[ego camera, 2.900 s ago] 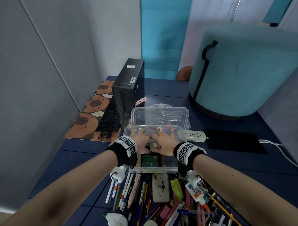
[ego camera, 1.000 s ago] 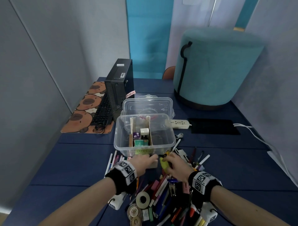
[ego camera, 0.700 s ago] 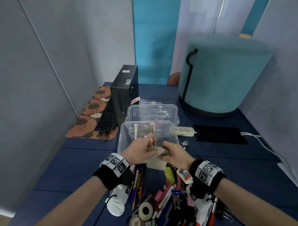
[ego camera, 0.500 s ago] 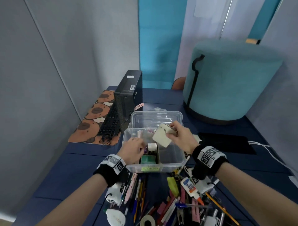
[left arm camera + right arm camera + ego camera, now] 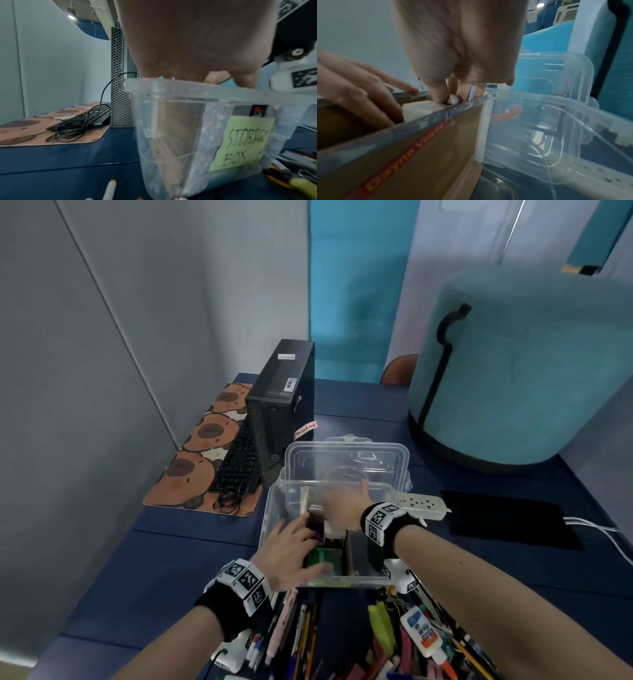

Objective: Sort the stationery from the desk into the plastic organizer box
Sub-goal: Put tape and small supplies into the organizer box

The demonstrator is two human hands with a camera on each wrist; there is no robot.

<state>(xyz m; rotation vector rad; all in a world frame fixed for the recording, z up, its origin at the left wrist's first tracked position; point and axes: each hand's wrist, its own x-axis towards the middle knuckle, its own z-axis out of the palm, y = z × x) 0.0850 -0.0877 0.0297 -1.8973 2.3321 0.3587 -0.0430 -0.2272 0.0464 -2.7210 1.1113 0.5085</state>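
The right hand pinches a white block right below its fingertips, over the box's middle slot. The left hand, fingers straight, sits beside it.

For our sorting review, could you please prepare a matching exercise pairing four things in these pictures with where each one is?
Things:
1. sticky note
2. glue bottle
3. clear lid
4. power strip

Places:
A. on the desk just right of the organizer box
B. behind the box
C. on the box's front wall
D. in the stationery pile in front of the box

Pairs: 1-C, 2-D, 3-B, 4-A
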